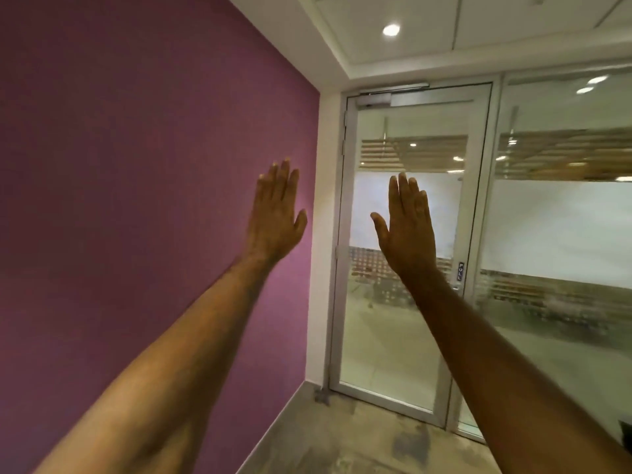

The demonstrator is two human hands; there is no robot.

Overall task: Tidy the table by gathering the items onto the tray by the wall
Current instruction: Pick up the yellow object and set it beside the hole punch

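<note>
While both bare forearms are reaching forward and upward from the bottom corners of the view, the 2 hands are standing flat and upright in the air, backs facing the camera. The left hand (277,213) is stretching wide with its 4 fingers (278,179) pressed side by side and pointing up, the thumb angling out toward the right; it is holding nothing. The right hand (408,222) is mirroring that pose, spread flat, fingers together, thumb jutting toward the left, and it too is gripping nothing. A clear gap is separating the 2 hands, and neither is touching anything.

Behind the left hand, a purple wall (136,200) with a fine, matte, fabric-like grain is running back to a white corner strip. Behind the right hand, a glass door (410,234) in a pale metal frame is standing closed, with a frosted band across its middle, a closer box along its top edge, and a small dark "PULL" plate (460,271) at its right edge. A glass partition (561,234) with the same frosted band is continuing to the right. A mottled grey-beige floor (342,446) is lying below, and a round ceiling light (391,29) is glowing in the white panelled ceiling.

The table, the tray and the items are lying outside the view.
</note>
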